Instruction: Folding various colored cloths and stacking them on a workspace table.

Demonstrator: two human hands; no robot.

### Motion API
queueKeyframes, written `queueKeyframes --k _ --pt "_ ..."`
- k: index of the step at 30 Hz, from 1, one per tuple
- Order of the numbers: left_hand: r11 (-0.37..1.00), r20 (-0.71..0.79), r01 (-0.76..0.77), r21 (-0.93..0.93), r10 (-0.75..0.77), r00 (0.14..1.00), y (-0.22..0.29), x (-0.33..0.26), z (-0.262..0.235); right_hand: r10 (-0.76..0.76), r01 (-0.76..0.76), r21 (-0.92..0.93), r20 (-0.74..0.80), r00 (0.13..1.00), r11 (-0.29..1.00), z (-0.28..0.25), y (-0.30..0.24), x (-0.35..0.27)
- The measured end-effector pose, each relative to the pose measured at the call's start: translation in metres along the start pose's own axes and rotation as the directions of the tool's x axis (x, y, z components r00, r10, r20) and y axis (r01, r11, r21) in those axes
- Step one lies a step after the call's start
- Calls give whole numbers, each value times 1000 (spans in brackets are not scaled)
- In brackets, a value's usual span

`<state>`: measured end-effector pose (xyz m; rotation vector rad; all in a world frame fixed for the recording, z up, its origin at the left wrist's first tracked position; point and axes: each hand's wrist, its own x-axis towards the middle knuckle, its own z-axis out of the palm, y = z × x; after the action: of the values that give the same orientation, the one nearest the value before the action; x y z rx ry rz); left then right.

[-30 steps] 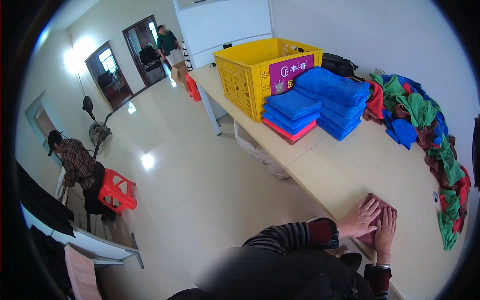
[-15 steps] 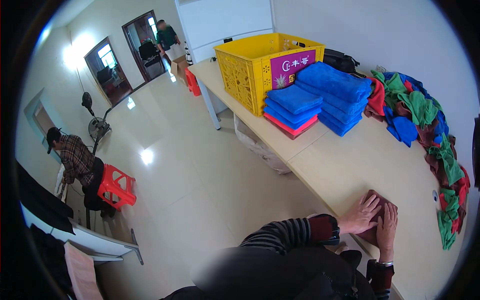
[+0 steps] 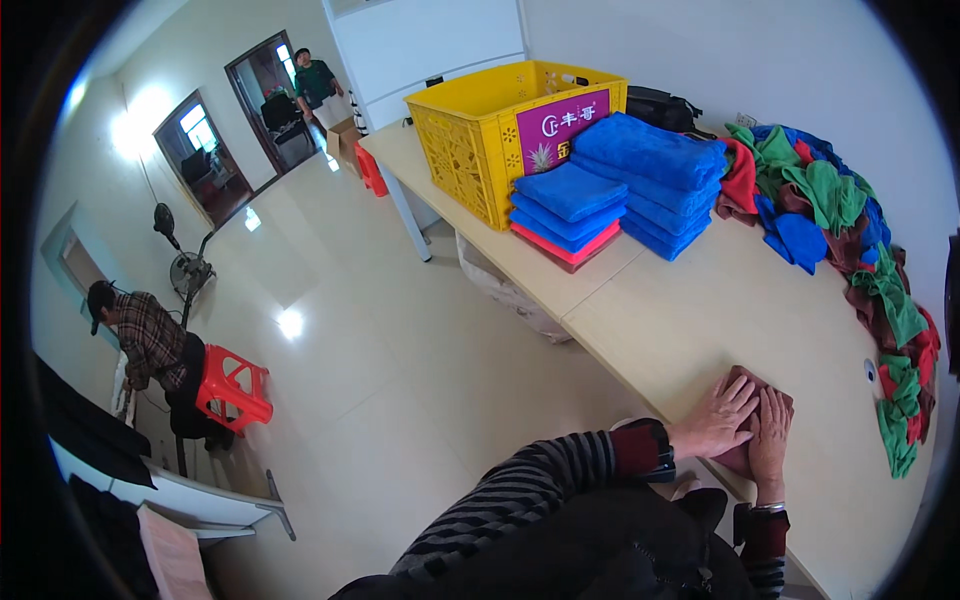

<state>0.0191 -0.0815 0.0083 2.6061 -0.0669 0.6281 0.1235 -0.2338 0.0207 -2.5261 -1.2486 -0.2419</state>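
Both hands lie flat, fingers extended, gripping nothing: the left hand (image 3: 716, 417) and right hand (image 3: 771, 443) press side by side on a folded brown cloth (image 3: 752, 412) near the beige table's (image 3: 700, 310) front edge.

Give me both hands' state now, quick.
Left hand: open, flat on the brown folded cloth.
Right hand: open, flat on the same cloth.

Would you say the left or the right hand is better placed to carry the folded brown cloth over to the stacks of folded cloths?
Probably the left hand. Both hands lie flat on the brown cloth, but the stacks of folded cloths are further along the table, up and to the left, while the right hand lies nearer the loose cloth pile.
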Motion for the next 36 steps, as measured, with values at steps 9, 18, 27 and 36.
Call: queueKeyframes --k 9,18,27,36 --pt "1000 41 14 -8 -13 999 5 1 -8 -1 1 9 -18 1000 1000 -8 -8 -2" --pt "997 174 34 66 -45 984 12 1 -15 -55 52 -28 -148 987 998 -11 -15 -9" --pt "984 179 -42 171 11 984 5 8 -13 -3 -11 -63 -218 976 998 -8 -12 -3" --pt "975 233 -84 208 34 972 10 -10 -19 36 -44 -34 -204 978 998 -9 7 -18"
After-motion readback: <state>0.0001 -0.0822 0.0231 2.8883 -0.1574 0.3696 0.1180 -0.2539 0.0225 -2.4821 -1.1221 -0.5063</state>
